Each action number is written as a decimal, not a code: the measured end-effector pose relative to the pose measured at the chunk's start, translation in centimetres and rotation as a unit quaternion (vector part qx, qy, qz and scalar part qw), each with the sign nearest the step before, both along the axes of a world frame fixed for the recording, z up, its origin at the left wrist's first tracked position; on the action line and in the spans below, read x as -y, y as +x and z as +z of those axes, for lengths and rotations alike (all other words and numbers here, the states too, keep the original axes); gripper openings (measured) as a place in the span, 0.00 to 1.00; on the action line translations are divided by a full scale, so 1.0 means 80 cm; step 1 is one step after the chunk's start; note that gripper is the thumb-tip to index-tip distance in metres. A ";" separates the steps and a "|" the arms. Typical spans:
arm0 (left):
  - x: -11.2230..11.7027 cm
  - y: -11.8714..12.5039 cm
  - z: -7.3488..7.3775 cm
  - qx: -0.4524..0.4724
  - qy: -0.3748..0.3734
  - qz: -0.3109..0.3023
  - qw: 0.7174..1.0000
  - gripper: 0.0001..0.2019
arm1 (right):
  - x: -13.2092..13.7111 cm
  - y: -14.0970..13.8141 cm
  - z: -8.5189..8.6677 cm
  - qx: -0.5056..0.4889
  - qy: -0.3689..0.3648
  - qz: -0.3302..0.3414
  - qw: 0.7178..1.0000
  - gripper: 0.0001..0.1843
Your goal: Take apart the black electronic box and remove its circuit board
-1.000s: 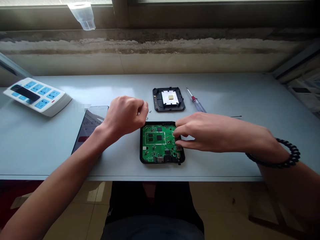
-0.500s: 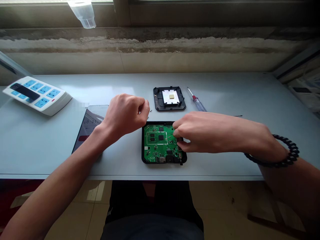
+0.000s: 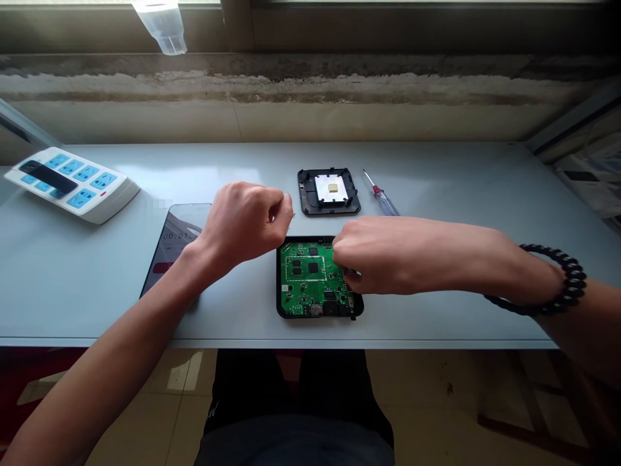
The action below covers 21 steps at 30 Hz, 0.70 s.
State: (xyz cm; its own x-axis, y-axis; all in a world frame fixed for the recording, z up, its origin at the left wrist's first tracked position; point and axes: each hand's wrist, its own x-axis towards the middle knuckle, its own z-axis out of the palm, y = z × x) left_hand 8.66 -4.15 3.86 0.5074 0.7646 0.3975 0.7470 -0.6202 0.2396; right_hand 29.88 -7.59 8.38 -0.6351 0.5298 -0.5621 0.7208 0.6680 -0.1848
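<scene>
A green circuit board (image 3: 308, 285) sits in its square black plastic case (image 3: 278, 285) near the table's front edge. My right hand (image 3: 369, 255) is over the board's right side, its fingers curled and pinched together; whatever they grip is hidden. Beyond the case's upper left corner, my left hand (image 3: 245, 220) is closed in a fist with the wrist over a phone (image 3: 177, 226). Any item inside that fist is out of sight. Tiny dark bits, perhaps screws, show beside its fingertips. Behind the board lies the black cover (image 3: 308, 194), inner side up, with a silvery plate (image 3: 323, 188) and a small yellowish pad.
A screwdriver (image 3: 385, 200) with a clear handle lies right of the cover, partly behind my right hand. A white power strip (image 3: 114, 197) with blue sockets stands at the left, a black bar-shaped object (image 3: 51, 177) on top. A wall rises behind the table (image 3: 233, 323).
My right hand has shifted slightly left, its fingers curling more tightly over the board's right side. My left hand stays nearly still.
</scene>
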 end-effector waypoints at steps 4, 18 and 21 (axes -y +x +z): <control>0.001 0.002 -0.001 0.012 0.006 -0.036 0.999 0.22 | 0.003 0.000 -0.008 -0.026 0.005 -0.013 1.000 0.25; 0.004 0.003 -0.002 -0.008 0.000 -0.115 0.993 0.22 | -0.002 0.007 -0.012 -0.074 0.003 -0.003 0.997 0.23; 0.007 0.004 0.000 -0.014 -0.015 -0.142 0.990 0.22 | -0.003 0.009 -0.013 -0.078 -0.009 -0.011 0.997 0.22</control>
